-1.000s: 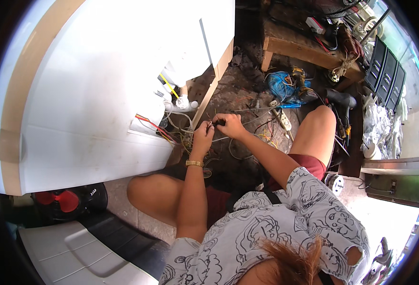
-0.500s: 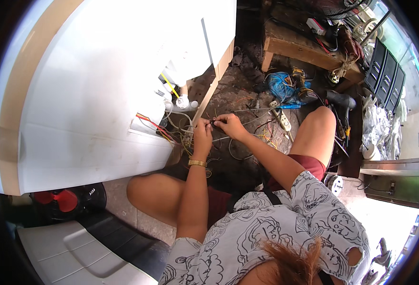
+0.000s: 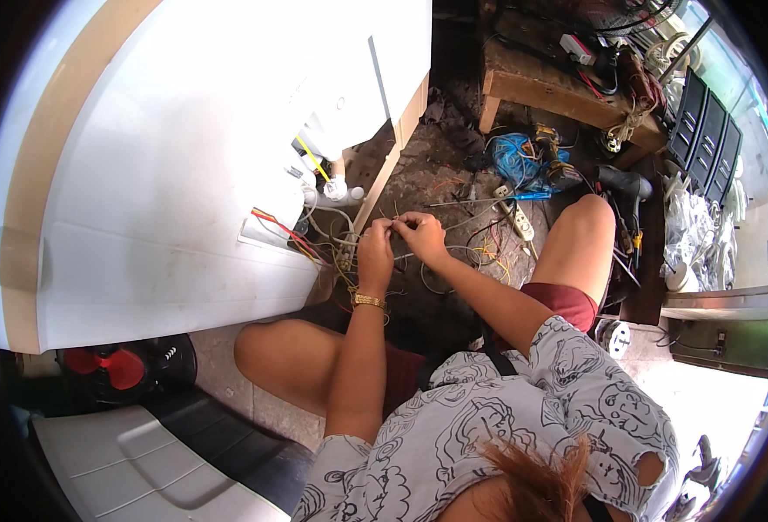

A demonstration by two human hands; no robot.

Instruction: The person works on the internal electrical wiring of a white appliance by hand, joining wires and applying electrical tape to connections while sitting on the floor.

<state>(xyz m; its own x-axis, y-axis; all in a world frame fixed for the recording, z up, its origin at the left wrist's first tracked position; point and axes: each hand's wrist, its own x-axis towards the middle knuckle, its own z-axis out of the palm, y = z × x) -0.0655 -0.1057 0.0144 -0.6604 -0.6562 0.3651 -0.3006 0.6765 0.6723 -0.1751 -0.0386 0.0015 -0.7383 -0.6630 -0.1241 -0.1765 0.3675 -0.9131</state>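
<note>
Both my hands meet over the floor beside a large white appliance (image 3: 140, 200) with a cut-out low in its side. The fingers of my left hand (image 3: 375, 254) pinch the end of a thin wire, and those of my right hand (image 3: 425, 238) pinch right beside them at the same spot. Thin wire ends stick up past the fingertips; the joint between them is mostly hidden. Red and yellow wires (image 3: 281, 228) come out of the cut-out toward my left hand. Grey cables (image 3: 336, 210) loop next to them, by a white pipe-like part (image 3: 336, 189).
A blue-handled screwdriver (image 3: 532, 196), a white power strip (image 3: 521, 224), a yellow drill (image 3: 552, 143) and a blue tangled bundle (image 3: 514, 155) lie right of my hands. Behind stands a low wooden bench (image 3: 540, 84). Loose wire scraps (image 3: 492, 254) litter the floor. A red-bladed fan (image 3: 123, 367) is at lower left.
My hands have drawn closer together, fingertips now touching. My left hand has shifted slightly right, and its wrist has turned a little. The dark bit between the fingers no longer shows.
</note>
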